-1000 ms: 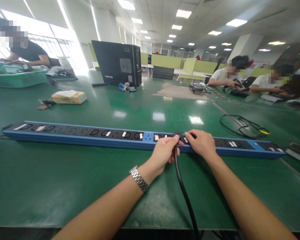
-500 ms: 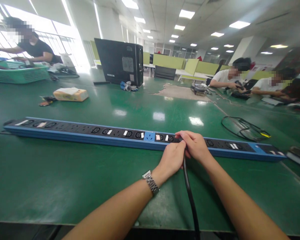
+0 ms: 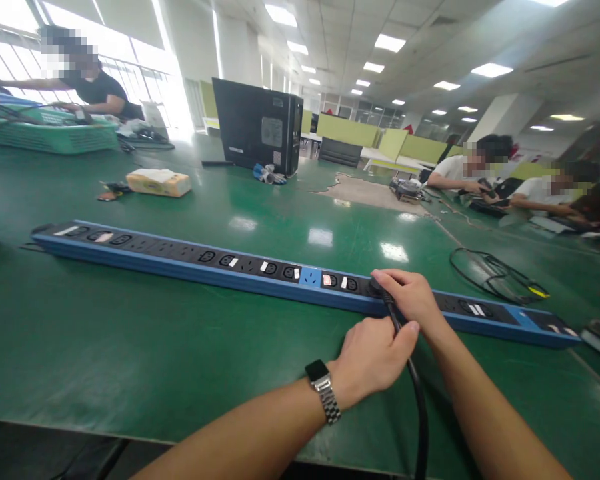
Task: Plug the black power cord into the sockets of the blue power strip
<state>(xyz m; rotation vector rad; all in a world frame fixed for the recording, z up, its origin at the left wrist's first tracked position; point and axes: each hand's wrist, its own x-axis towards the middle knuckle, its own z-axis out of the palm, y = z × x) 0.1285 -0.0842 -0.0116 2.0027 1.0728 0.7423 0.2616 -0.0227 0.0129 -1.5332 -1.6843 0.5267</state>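
Observation:
A long blue-edged power strip with many black sockets lies across the green table. At one of its sockets, right of the middle, sits a black plug, gripped by my right hand with thumb and fingers closed around it. From the plug a thick black power cord runs down over the table's front edge. My left hand, with a watch on the wrist, is closed around the cord just below the plug, in front of the strip. Its fingertips are hidden under the hand.
Behind the strip stand a black computer case, gloves and a tissue pack. A coiled black cable lies at right. A green basket is at far left; people sit at the table's far sides.
My left hand has slid from the plug down along the cord, toward me. My right hand stays at the plug. The view has shifted slightly, so the strip appears lower and tilted.

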